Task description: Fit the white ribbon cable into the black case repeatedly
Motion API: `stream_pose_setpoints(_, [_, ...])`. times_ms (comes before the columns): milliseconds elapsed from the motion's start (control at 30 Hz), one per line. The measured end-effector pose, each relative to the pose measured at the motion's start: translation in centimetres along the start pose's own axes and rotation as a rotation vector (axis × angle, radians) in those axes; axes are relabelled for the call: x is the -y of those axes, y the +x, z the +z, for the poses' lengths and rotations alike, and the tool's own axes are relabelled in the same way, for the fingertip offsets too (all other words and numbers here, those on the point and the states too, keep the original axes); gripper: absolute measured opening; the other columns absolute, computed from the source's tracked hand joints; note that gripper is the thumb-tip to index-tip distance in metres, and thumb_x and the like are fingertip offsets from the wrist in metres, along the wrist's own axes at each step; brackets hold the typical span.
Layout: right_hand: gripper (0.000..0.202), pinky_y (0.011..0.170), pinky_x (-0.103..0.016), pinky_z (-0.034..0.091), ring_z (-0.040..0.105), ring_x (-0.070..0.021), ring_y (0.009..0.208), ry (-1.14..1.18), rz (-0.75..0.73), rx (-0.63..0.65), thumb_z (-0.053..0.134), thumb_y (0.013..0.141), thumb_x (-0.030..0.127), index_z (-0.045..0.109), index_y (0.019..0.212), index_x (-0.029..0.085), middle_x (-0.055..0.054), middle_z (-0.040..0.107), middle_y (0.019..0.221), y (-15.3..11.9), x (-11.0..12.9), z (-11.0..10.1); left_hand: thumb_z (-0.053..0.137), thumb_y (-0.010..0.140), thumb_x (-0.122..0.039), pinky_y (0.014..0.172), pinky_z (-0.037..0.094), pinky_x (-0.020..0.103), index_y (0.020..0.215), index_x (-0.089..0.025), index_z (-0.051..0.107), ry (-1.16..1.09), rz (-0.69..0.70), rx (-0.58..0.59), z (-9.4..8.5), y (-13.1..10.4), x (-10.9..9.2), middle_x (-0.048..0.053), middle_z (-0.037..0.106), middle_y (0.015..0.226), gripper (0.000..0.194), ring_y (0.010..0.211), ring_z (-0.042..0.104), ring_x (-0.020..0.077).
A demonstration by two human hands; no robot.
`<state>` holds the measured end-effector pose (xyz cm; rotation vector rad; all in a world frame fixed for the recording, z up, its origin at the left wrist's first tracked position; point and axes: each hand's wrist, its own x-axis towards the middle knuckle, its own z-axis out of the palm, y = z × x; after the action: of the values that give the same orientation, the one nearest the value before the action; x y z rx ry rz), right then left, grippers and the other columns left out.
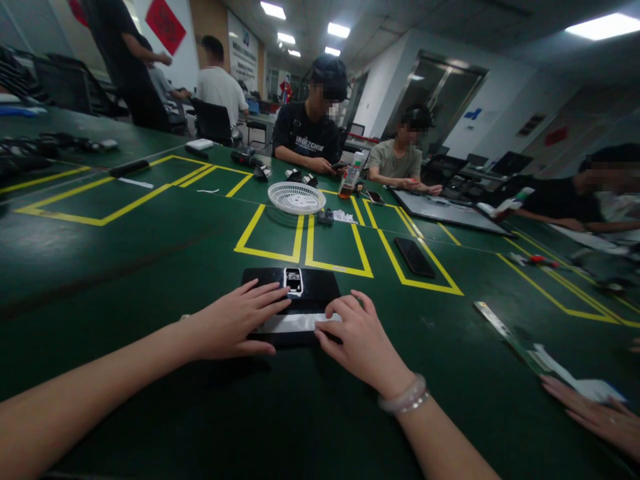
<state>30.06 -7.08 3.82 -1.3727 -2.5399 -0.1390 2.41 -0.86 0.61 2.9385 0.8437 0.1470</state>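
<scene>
The black panel (316, 283) lies flat on the green table (200, 413), right in front of me and between my two hands. Near its far edge sits a small square opening (293, 282) with a white rim, and a silvery-white strip (287, 324) runs across the nearer part.

My left hand (245, 317) rests on the panel's left side, palm down, fingers stretched out and a little apart — that grip is wide and holds nothing. My right hand (355, 330) is at the strip's right end, fingers curled and thumb drawn in; the grip is narrow, but I cannot tell whether it pinches the strip or only presses on it.

Beyond the panel, yellow tape (270, 255) marks boxes on the table. A black phone (415, 257) lies within one, ahead and to my right. Farther off stands a white basket (297, 198), with paper scraps (344, 216) near it and a bottle (350, 180) to its right. To my right, a co-worker's hand (595, 410) is beside a long narrow piece (493, 318). Across the table sit two people — one in a dark shirt (305, 140), one in a paler shirt (393, 160).
</scene>
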Motion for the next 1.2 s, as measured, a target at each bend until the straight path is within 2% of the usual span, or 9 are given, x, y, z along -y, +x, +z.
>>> stream_pose_setpoints(100, [0.011, 0.11, -0.048, 0.025, 0.058, -0.02, 0.099, -0.004, -0.009, -0.022, 0.064, 0.092, 0.029, 0.075, 0.093, 0.03, -0.001, 0.066, 0.098, -0.1, -0.3, 0.2, 0.051, 0.09, -0.069, 0.122, 0.016, 0.05, 0.158, -0.028, 0.028, 0.003, 0.013, 0.012, 0.6, 0.1, 0.0, 0.007, 0.025, 0.162, 0.083, 0.15, 0.024, 0.0294])
stream_pose_setpoints(267, [0.017, 0.109, -0.048, 0.025, 0.058, -0.0196, 0.099, 0.027, 0.004, -0.112, 0.061, 0.094, 0.026, 0.072, 0.107, 0.029, -0.001, 0.067, 0.1, -0.2, -0.9, 0.2, 0.049, 0.094, -0.062, 0.12, 0.021, 0.051, 0.157, -0.028, 0.032, 0.037, -0.031, 0.009, 1.1, 0.2, -0.5, 0.006, 0.025, 0.162, 0.073, 0.149, 0.027, 0.03])
stream_pose_setpoints(367, [0.017, 0.109, -0.047, 0.026, 0.059, -0.0194, 0.097, 0.034, 0.018, -0.174, 0.059, 0.095, 0.025, 0.072, 0.106, 0.028, -0.001, 0.068, 0.098, -0.2, -1.0, 0.1, 0.049, 0.094, -0.061, 0.119, 0.023, 0.051, 0.157, -0.028, 0.032, 0.048, -0.054, 0.027, 1.0, 0.4, -0.7, 0.007, 0.024, 0.162, 0.073, 0.148, 0.028, 0.0306])
stream_pose_setpoints(467, [0.016, 0.108, -0.047, 0.027, 0.059, -0.0193, 0.096, 0.041, 0.007, -0.171, 0.059, 0.095, 0.024, 0.073, 0.102, 0.028, -0.001, 0.068, 0.096, -0.2, -0.9, 0.1, 0.049, 0.094, -0.06, 0.119, 0.024, 0.051, 0.156, -0.027, 0.034, 0.057, -0.081, 0.033, 0.8, 0.6, -0.3, 0.007, 0.025, 0.162, 0.072, 0.148, 0.028, 0.0308])
stream_pose_setpoints(600, [0.014, 0.107, -0.047, 0.029, 0.059, -0.0198, 0.095, 0.084, -0.008, -0.126, 0.06, 0.094, 0.024, 0.073, 0.097, 0.027, -0.001, 0.069, 0.092, -0.1, -0.8, 0.3, 0.051, 0.094, -0.057, 0.118, 0.025, 0.052, 0.154, -0.025, 0.038, 0.063, -0.141, 0.016, 0.5, 0.7, 1.2, 0.009, 0.029, 0.161, 0.069, 0.147, 0.03, 0.0313])
stream_pose_setpoints(800, [0.015, 0.106, -0.046, 0.032, 0.06, -0.0199, 0.092, 0.11, -0.021, -0.067, 0.059, 0.095, 0.025, 0.074, 0.098, 0.026, -0.001, 0.069, 0.088, -0.1, -0.7, 0.2, 0.042, 0.097, -0.057, 0.117, 0.024, 0.056, 0.155, -0.022, 0.037, 0.073, -0.284, 0.053, -0.2, 0.1, 5.0, 0.012, 0.024, 0.162, 0.068, 0.149, 0.026, 0.0321])
stream_pose_setpoints(1000, [0.015, 0.105, -0.046, 0.033, 0.061, -0.0192, 0.09, 0.108, -0.027, -0.055, 0.059, 0.095, 0.024, 0.074, 0.098, 0.026, -0.001, 0.07, 0.087, -0.1, -0.7, 0.2, 0.036, 0.098, -0.058, 0.114, 0.021, 0.065, 0.156, -0.021, 0.034, 0.071, -0.564, 0.098, -0.8, -2.4, 10.9, 0.015, 0.02, 0.163, 0.069, 0.149, 0.022, 0.0359])
stream_pose_setpoints(1100, [0.015, 0.105, -0.045, 0.033, 0.06, -0.0189, 0.089, 0.113, -0.031, -0.048, 0.059, 0.095, 0.024, 0.074, 0.098, 0.026, -0.001, 0.069, 0.086, -0.2, -0.7, 0.3, 0.038, 0.098, -0.058, 0.108, 0.02, 0.073, 0.154, -0.016, 0.037, 0.018, -0.68, 0.037, -1.0, -4.8, 14.0, 0.02, 0.023, 0.161, 0.07, 0.147, 0.025, 0.0403])
stream_pose_setpoints(1200, [0.015, 0.105, -0.045, 0.034, 0.06, -0.0185, 0.089, 0.118, -0.031, -0.043, 0.059, 0.095, 0.024, 0.074, 0.097, 0.026, -0.001, 0.069, 0.087, -0.2, -0.7, 0.3, 0.032, 0.1, -0.059, 0.1, 0.021, 0.08, 0.146, -0.005, 0.043, 0.007, -0.708, -0.084, -1.1, -7.5, 16.9, 0.027, 0.034, 0.154, 0.072, 0.141, 0.031, 0.0464])
